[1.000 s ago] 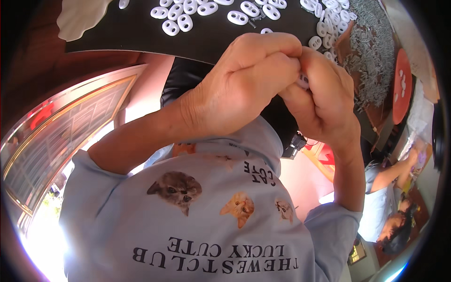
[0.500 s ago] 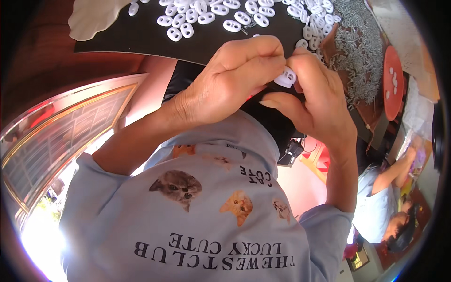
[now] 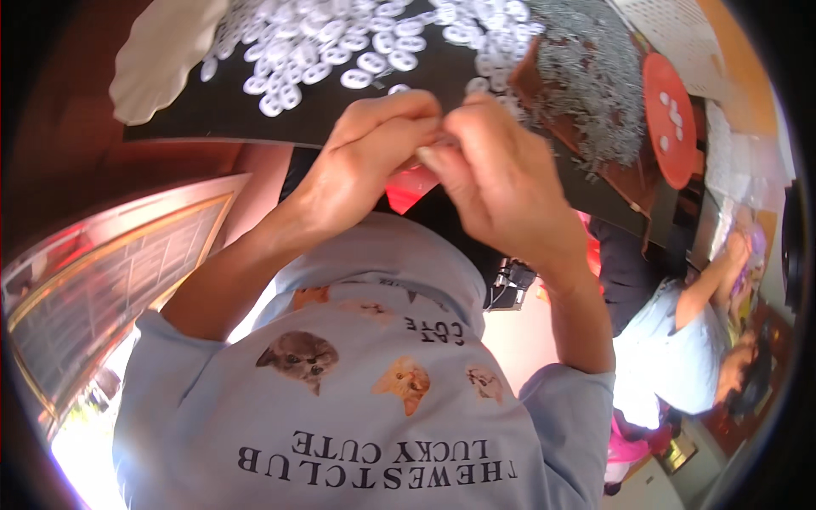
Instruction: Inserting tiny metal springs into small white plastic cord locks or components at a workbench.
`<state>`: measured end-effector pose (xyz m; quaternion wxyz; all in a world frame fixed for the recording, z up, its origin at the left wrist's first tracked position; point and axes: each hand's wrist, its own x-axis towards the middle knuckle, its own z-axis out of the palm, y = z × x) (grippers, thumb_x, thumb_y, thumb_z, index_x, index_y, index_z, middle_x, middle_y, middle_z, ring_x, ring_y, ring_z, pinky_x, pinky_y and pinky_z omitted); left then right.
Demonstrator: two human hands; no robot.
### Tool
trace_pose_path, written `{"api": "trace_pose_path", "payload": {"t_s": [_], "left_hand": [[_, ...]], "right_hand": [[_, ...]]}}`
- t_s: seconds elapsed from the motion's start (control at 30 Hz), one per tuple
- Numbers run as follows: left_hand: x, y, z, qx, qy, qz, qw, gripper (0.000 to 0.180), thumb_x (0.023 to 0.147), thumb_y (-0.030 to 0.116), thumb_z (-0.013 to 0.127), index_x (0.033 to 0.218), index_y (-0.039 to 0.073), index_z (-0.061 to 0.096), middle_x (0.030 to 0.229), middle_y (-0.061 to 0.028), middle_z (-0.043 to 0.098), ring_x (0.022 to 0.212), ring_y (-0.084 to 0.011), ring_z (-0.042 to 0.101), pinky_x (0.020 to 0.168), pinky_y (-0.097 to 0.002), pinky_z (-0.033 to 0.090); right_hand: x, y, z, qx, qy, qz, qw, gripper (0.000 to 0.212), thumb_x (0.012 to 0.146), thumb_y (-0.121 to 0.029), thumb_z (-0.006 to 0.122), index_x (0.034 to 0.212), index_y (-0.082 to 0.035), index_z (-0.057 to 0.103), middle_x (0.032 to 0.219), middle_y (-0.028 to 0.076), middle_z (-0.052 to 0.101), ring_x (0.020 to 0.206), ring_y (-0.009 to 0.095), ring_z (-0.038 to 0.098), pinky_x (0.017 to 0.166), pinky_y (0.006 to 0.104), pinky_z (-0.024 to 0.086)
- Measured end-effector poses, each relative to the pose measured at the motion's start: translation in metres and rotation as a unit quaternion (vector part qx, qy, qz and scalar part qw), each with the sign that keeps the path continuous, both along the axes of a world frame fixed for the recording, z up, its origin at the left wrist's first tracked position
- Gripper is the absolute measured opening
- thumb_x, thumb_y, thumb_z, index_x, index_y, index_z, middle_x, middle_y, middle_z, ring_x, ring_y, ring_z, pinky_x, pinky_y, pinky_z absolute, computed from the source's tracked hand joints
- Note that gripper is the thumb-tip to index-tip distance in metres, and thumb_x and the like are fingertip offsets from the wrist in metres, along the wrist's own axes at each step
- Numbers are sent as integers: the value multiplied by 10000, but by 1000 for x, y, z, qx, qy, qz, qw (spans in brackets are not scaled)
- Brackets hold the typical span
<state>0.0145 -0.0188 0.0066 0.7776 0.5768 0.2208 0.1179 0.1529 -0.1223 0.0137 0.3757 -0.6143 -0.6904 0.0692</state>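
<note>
Above my lap, just off the table's near edge, both hands meet with their fingertips together. My left hand (image 3: 374,140) is closed, thumb and fingers pinched toward the right. My right hand (image 3: 506,178) is closed too, its thumb and forefinger pressed against the left fingertips. The white two-hole cord lock seen between them a moment ago is now covered by the fingers. Beyond the hands, many similar white oval cord lock pieces (image 3: 371,62) lie heaped on the dark table (image 3: 221,115). A small spring (image 3: 379,83) lies beside the nearest ones.
Small metal springs (image 3: 591,85) form a large heap at the right. Beyond it sits a red plate (image 3: 667,157) with several white pieces. A pale wavy-edged dish (image 3: 161,64) stands at the far left. Another person (image 3: 680,340) works at the right side.
My right thumb has closed in against the left fingertips, and the cord lock has gone out of sight between the fingers. The whole view has shifted, showing more of the table.
</note>
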Motion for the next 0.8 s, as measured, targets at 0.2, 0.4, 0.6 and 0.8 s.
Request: {"api": "trace_pose_path", "payload": {"t_s": [0.2,0.4,0.6,0.8], "left_hand": [[-3,2,-5,71,-28,-45,996,235,932,206,479,778,29,480,698,27,419,675,-59,366,600,-236,315],[3,-2,-3,17,-56,-51,997,282,962,159,522,711,58,441,645,57,390,608,-30,331,524,-226,271],[-4,0,-8,24,-68,-39,997,261,950,93,520,711,69,416,673,69,338,632,-16,279,542,-210,232],[-3,3,-13,44,-85,-40,995,270,954,87,537,707,49,435,653,61,359,589,-19,294,506,-225,252]], "right_hand": [[42,-37,29,-32,123,-137,982,68,862,-61,654,908,-44,607,793,-14,585,647,42,502,576,189,409],[197,-100,33,-74,70,-437,894,237,926,-228,600,977,-8,672,669,-70,470,583,1,378,501,179,269],[133,-47,33,-84,-40,-294,951,197,907,-153,603,981,28,631,859,85,653,804,132,592,727,270,474],[59,17,18,-131,-140,-85,978,107,830,-89,633,923,-55,594,869,85,560,733,305,613,609,394,478]]}}
